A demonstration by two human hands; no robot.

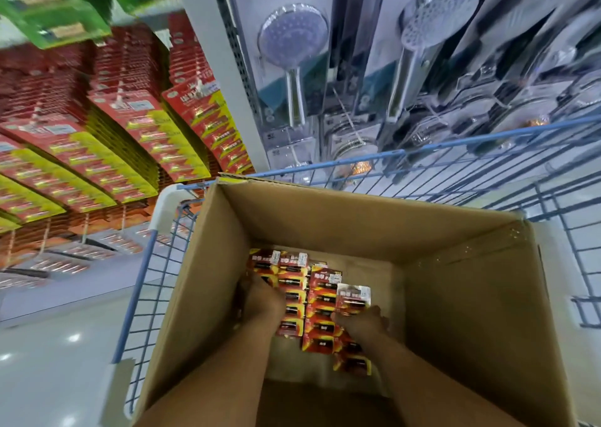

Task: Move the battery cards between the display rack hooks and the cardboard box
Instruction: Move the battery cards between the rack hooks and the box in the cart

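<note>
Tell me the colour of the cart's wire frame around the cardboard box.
Blue, seen in the head view: the cart frame.

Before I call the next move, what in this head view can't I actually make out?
- Left hand: fingers point away into the battery cards; grip unclear.
- Right hand: fingertips hidden by its own back.
- Card count: overlapping rows, arms cover some.
- Box near wall: cut off by the bottom edge.
- Rack hooks: motion blur and hanging cards hide them.
- Card print: too small and blurred.
</note>
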